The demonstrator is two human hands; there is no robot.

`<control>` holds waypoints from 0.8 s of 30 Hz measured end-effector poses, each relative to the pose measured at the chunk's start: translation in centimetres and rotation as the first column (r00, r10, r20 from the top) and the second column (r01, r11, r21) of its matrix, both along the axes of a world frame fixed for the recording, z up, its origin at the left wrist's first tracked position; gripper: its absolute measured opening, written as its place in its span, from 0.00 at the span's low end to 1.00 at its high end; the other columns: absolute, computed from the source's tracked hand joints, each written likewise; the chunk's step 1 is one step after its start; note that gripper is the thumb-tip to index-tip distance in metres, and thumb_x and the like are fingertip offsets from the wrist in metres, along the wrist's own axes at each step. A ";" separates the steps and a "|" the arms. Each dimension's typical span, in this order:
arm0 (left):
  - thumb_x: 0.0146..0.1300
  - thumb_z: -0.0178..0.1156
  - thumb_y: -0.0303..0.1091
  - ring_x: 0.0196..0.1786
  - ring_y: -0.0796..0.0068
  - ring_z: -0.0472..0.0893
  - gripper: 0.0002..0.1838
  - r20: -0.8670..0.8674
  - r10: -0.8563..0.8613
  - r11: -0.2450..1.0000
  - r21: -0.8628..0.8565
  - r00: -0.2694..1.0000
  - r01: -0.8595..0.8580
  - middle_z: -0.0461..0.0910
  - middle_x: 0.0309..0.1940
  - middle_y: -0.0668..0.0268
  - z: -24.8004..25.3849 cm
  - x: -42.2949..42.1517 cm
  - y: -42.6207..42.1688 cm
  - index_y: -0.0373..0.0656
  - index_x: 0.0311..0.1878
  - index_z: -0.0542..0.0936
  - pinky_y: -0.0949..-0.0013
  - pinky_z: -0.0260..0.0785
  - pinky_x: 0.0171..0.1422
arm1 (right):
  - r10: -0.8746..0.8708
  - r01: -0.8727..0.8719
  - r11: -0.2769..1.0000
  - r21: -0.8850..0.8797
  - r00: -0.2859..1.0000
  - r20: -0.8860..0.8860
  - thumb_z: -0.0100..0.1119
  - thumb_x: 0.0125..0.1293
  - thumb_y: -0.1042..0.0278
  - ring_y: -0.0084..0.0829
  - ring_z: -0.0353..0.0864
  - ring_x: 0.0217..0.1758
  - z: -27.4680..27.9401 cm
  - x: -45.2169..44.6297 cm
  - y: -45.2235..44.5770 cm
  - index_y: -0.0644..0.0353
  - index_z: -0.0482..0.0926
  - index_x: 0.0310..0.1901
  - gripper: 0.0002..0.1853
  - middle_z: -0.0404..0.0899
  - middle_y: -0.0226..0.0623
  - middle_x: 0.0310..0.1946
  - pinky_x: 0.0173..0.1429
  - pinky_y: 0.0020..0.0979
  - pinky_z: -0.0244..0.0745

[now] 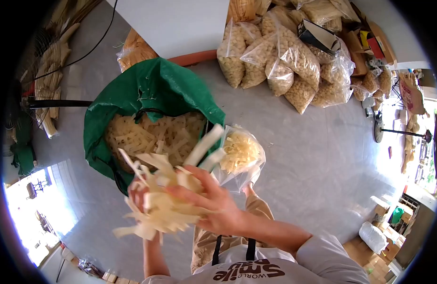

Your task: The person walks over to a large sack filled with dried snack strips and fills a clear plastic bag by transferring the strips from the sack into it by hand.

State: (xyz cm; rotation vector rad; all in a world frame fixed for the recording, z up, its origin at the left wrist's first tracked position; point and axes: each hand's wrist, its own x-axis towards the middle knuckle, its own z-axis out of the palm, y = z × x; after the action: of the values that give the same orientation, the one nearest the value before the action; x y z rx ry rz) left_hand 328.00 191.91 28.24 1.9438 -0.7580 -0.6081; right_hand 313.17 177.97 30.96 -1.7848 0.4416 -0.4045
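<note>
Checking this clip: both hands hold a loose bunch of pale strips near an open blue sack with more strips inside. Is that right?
Not quite: the open sack is green, not blue, as the head view shows. The left hand and right hand do hold a loose bunch of pale strips, with more strips inside the sack.

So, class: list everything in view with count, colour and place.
Sack: one, green, left of centre
Loose strips: many, pale, inside sack
Held strips: bunch, pale, between hands
Small bag: one, clear, right of sack
Filled bags: several, clear, top right
Carton: one, dark, on filled bags
Panel: one, white, top centre
Boxes: several, brown, right edge
Edge clutter: many, mixed, unclear
Trousers: one pair, tan, bottom
Shirt: one, pale, bottom
Left hand: one, bare, behind strips
Right hand: one, bare, on strips
</note>
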 end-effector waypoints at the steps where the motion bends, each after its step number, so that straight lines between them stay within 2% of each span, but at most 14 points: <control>1: 0.47 0.65 0.31 0.58 0.61 0.66 0.30 -0.007 -0.044 0.999 -0.007 0.999 0.044 0.66 0.55 0.56 0.1 -1.4 -0.9 0.39 0.56 0.68 0.61 0.62 0.59 | -0.006 0.006 1.000 -0.001 1.000 0.001 0.68 0.40 0.75 0.44 0.79 0.43 -0.1 -1.9 -0.1 0.44 0.68 0.58 0.38 0.55 0.49 0.60 0.42 0.36 0.78; 3: 0.46 0.64 0.31 0.58 0.60 0.67 0.30 -0.026 -0.140 0.990 -0.020 0.990 0.139 0.65 0.55 0.56 -0.2 -4.2 -2.3 0.39 0.56 0.68 0.61 0.62 0.59 | -0.109 0.106 0.993 0.058 0.993 0.048 0.68 0.41 0.76 0.45 0.75 0.51 -1.0 -5.2 -0.2 0.48 0.69 0.57 0.36 0.56 0.51 0.59 0.48 0.35 0.75; 4: 0.46 0.64 0.31 0.58 0.60 0.67 0.30 -0.036 -0.188 0.982 -0.026 0.982 0.187 0.65 0.55 0.55 -0.4 -5.6 -3.0 0.39 0.56 0.68 0.60 0.62 0.59 | -0.110 0.107 0.992 0.058 0.993 0.050 0.68 0.41 0.76 0.45 0.75 0.51 -1.3 -6.6 -0.6 0.48 0.69 0.57 0.36 0.56 0.51 0.59 0.48 0.35 0.75; 6: 0.46 0.64 0.32 0.57 0.59 0.67 0.30 -0.041 -0.275 0.961 -0.029 0.961 0.274 0.65 0.55 0.55 -1.3 -8.3 -4.0 0.40 0.55 0.68 0.59 0.62 0.59 | -0.173 0.174 0.983 0.060 0.985 -0.019 0.67 0.42 0.76 0.45 0.69 0.57 -2.0 -8.9 -1.3 0.54 0.72 0.53 0.31 0.58 0.50 0.58 0.54 0.36 0.71; 7: 0.46 0.64 0.32 0.57 0.59 0.67 0.30 -0.032 -0.298 0.955 -0.021 0.954 0.297 0.65 0.55 0.55 -2.0 -9.5 -4.3 0.40 0.55 0.69 0.59 0.62 0.59 | -0.175 0.176 0.983 0.060 0.984 -0.019 0.67 0.42 0.76 0.45 0.69 0.57 -2.7 -9.8 -1.6 0.54 0.72 0.53 0.31 0.58 0.50 0.58 0.54 0.36 0.71; 9: 0.45 0.62 0.30 0.57 0.56 0.67 0.29 0.019 -0.316 0.949 0.006 0.949 0.316 0.63 0.55 0.54 -4.1 -11.4 -4.8 0.40 0.55 0.69 0.58 0.62 0.58 | -0.177 0.216 0.965 0.151 0.955 -0.239 0.68 0.42 0.76 0.43 0.66 0.59 -5.1 -11.2 -2.1 0.56 0.73 0.52 0.30 0.60 0.45 0.58 0.58 0.36 0.67; 11: 0.43 0.59 0.25 0.55 0.48 0.66 0.29 0.074 -0.319 0.947 -0.004 0.945 0.320 0.65 0.53 0.53 -6.6 -12.7 -5.1 0.41 0.54 0.70 0.56 0.61 0.57 | -0.167 0.211 0.956 0.206 0.963 -0.214 0.68 0.41 0.75 0.42 0.68 0.58 -9.1 -12.4 -2.2 0.54 0.72 0.53 0.31 0.60 0.43 0.58 0.56 0.35 0.69; 12: 0.43 0.59 0.25 0.55 0.48 0.66 0.29 0.075 -0.323 0.946 0.003 0.943 0.323 0.65 0.53 0.53 -8.2 -13.3 -4.9 0.41 0.54 0.70 0.56 0.61 0.57 | -0.155 0.202 0.944 0.259 0.970 -0.188 0.68 0.41 0.73 0.40 0.71 0.56 -11.0 -12.7 -2.2 0.51 0.72 0.53 0.32 0.61 0.40 0.58 0.53 0.34 0.71; 14: 0.43 0.59 0.24 0.54 0.49 0.66 0.29 0.301 -0.334 0.937 0.003 0.893 0.349 0.68 0.50 0.53 -10.4 -14.4 -4.5 0.41 0.54 0.70 0.56 0.61 0.56 | -0.151 0.204 0.924 0.324 0.972 -0.181 0.68 0.41 0.72 0.40 0.70 0.56 -13.6 -13.0 -2.3 0.54 0.72 0.52 0.31 0.63 0.39 0.56 0.55 0.33 0.69; 16: 0.44 0.59 0.23 0.51 0.50 0.68 0.28 0.232 -0.302 0.953 0.081 0.925 0.291 0.71 0.47 0.52 -11.7 -15.6 -4.9 0.40 0.54 0.70 0.56 0.62 0.54 | -0.115 0.177 0.919 0.354 0.975 -0.190 0.69 0.40 0.72 0.39 0.70 0.56 -15.7 -13.2 -3.0 0.55 0.73 0.51 0.31 0.66 0.39 0.54 0.56 0.32 0.69; 18: 0.46 0.57 0.22 0.49 0.50 0.70 0.26 0.041 -0.235 0.972 0.000 0.971 0.235 0.71 0.47 0.52 -14.5 -16.5 -5.0 0.38 0.54 0.69 0.57 0.62 0.52 | -0.087 0.136 0.938 0.319 0.983 -0.163 0.70 0.39 0.72 0.36 0.71 0.53 -18.8 -13.6 -3.6 0.57 0.73 0.50 0.31 0.70 0.37 0.52 0.56 0.31 0.68; 20: 0.47 0.57 0.22 0.48 0.50 0.71 0.26 0.012 -0.215 0.976 -0.017 0.976 0.215 0.71 0.46 0.52 -17.7 -17.1 -5.0 0.37 0.54 0.69 0.58 0.63 0.52 | -0.021 0.164 0.840 0.517 0.963 -0.270 0.71 0.38 0.71 0.33 0.73 0.51 -21.1 -14.1 -4.2 0.58 0.73 0.50 0.31 0.74 0.36 0.49 0.56 0.32 0.68; 21: 0.44 0.62 0.21 0.51 0.53 0.69 0.31 -0.022 -0.217 0.976 0.000 0.976 0.217 0.70 0.49 0.54 -18.5 -17.2 -5.4 0.38 0.56 0.68 0.60 0.62 0.55 | -0.037 0.177 0.837 0.518 0.962 -0.269 0.70 0.40 0.71 0.26 0.75 0.43 -22.1 -14.2 -4.4 0.59 0.75 0.48 0.27 0.79 0.32 0.39 0.53 0.29 0.68; 24: 0.39 0.67 0.18 0.54 0.58 0.68 0.36 -0.050 -0.203 0.979 0.026 0.978 0.204 0.69 0.52 0.57 -21.2 -17.8 -5.8 0.39 0.57 0.67 0.62 0.61 0.57 | -0.015 0.207 0.850 0.485 0.929 -0.370 0.70 0.39 0.70 0.26 0.76 0.43 -26.0 -14.4 -4.6 0.59 0.75 0.48 0.28 0.79 0.32 0.40 0.53 0.29 0.69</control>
State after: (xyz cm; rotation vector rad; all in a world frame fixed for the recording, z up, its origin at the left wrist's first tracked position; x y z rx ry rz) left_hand 310.23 186.10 7.03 1.8867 -0.9301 -0.7910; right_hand 298.78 173.34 4.93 -1.2972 0.8321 -0.0239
